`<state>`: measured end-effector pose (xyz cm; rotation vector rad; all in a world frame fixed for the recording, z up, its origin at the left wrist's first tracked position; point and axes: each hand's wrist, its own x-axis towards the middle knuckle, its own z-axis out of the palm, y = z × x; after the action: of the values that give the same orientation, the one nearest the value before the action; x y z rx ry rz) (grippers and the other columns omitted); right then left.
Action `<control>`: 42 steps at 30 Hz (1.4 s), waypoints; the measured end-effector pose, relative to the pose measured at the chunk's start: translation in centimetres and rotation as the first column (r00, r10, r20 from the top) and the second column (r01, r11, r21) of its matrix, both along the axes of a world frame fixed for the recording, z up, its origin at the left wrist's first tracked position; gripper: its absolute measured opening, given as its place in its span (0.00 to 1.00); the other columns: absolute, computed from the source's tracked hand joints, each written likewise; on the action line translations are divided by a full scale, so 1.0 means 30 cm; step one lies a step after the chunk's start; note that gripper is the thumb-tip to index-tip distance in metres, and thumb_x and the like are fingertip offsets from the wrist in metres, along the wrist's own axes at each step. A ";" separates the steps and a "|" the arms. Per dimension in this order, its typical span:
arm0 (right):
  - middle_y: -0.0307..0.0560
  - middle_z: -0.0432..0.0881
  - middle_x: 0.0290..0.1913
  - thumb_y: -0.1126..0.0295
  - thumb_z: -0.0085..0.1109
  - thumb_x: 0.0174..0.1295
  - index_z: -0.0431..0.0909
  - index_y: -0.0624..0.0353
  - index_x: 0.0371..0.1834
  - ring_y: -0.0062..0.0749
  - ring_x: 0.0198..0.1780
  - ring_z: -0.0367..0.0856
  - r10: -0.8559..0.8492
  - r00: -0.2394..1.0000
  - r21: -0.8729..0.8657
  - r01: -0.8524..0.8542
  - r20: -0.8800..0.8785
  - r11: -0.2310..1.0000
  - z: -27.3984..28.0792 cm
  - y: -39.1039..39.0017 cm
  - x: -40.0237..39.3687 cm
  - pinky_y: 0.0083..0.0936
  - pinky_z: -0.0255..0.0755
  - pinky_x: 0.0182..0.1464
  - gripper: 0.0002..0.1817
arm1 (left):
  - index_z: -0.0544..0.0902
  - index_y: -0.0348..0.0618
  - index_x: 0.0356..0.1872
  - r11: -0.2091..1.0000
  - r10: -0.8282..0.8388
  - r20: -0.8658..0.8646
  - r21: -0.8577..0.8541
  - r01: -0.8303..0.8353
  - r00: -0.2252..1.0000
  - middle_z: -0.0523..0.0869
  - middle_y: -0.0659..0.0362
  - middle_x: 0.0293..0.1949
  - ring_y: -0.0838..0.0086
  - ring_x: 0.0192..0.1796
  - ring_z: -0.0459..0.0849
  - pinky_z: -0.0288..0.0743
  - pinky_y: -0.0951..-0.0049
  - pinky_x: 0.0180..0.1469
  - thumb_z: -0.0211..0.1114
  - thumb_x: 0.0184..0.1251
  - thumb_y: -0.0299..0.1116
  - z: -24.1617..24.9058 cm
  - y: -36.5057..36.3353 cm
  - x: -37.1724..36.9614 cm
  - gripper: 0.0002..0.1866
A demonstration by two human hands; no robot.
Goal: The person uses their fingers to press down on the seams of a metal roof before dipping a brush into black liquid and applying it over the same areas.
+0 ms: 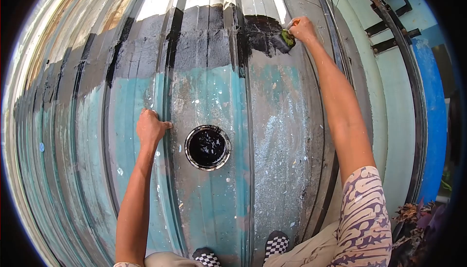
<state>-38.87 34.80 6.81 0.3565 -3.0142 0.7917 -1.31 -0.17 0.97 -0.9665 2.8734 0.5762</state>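
My right hand (302,28) grips a paintbrush (285,39) with a green-stained ferrule area and dark, wet bristles. The bristles touch the corrugated metal roof (277,101) at the right edge of a wet black coating (260,33). My left hand (152,125) is closed around a raised rib of the roof, thumb pointing right; its palm side is hidden. Between my arms stands an open round can (207,148) of glossy black paint, its rim smeared black. Both arms are stretched forward.
Worn teal and grey paint covers the nearer roof sheets. Dark metal bars (394,33) and a blue panel (430,121) stand along the right side. Dry reddish plants (413,228) are at the lower right. My checkered socks (276,245) show at the bottom.
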 end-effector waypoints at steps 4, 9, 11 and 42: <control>0.61 0.84 0.29 0.76 0.56 0.45 0.84 0.61 0.26 0.56 0.35 0.84 0.219 0.913 0.217 -0.150 -0.344 0.965 -0.084 -0.169 0.127 0.41 0.79 0.43 0.07 | 0.82 0.30 0.21 1.000 -0.013 0.024 0.001 0.013 1.000 0.83 0.46 0.37 0.50 0.36 0.84 0.76 0.56 0.39 0.83 0.32 0.35 -0.015 -0.011 0.000 0.20; 0.46 0.86 0.26 0.78 0.62 0.47 0.86 0.62 0.29 0.35 0.30 0.87 0.334 0.928 -0.348 -0.262 0.165 0.900 0.006 -0.113 0.210 0.32 0.81 0.36 0.06 | 0.83 0.31 0.23 1.000 0.011 0.025 0.028 -0.011 1.000 0.83 0.46 0.38 0.50 0.37 0.84 0.77 0.56 0.40 0.83 0.31 0.35 -0.008 -0.009 0.002 0.21; 0.39 0.85 0.25 0.80 0.64 0.47 0.86 0.62 0.29 0.22 0.28 0.85 0.226 0.876 -0.458 -0.007 0.426 0.889 0.053 -0.032 0.197 0.26 0.79 0.31 0.06 | 0.83 0.31 0.24 0.999 0.013 0.035 0.034 -0.014 0.999 0.83 0.46 0.38 0.50 0.37 0.84 0.77 0.56 0.40 0.83 0.31 0.35 -0.008 -0.009 -0.003 0.21; 0.58 0.86 0.35 0.74 0.56 0.48 0.86 0.57 0.31 0.54 0.38 0.85 0.126 0.985 0.298 -0.087 -0.115 0.950 0.034 -0.051 0.023 0.41 0.80 0.43 0.10 | 0.83 0.31 0.25 0.999 -0.005 0.064 0.040 0.003 0.998 0.83 0.47 0.37 0.50 0.38 0.84 0.77 0.57 0.41 0.83 0.33 0.34 -0.004 -0.017 -0.010 0.21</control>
<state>-38.19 33.27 7.84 0.5566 -3.0038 0.3048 -1.62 -0.69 0.85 -0.9553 2.7964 0.5887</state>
